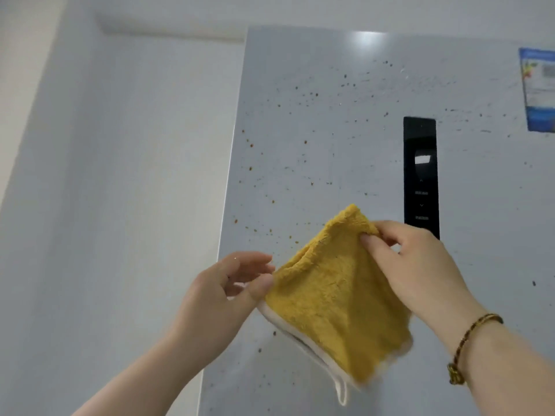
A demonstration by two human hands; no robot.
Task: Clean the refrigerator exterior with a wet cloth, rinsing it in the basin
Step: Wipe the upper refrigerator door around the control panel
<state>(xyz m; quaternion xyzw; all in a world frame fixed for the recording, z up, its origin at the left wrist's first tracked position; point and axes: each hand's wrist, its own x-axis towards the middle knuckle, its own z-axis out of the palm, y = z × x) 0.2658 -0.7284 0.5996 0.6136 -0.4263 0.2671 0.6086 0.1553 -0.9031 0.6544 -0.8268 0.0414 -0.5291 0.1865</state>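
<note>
Head view: yellow cloth held spread before the spotted refrigerator door, toward its left side. Grip of the right hand pinches the top corner; grip of the left hand pinches the left corner. Black control panel just right.

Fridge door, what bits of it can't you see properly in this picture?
Head view only:
The sticker is cut by the right edge; its print is blurred.
The control panel has its bottom behind the right hand; its symbols are too small.
The refrigerator door is partly covered by the yellow cloth.
The basin is out of frame.
</note>
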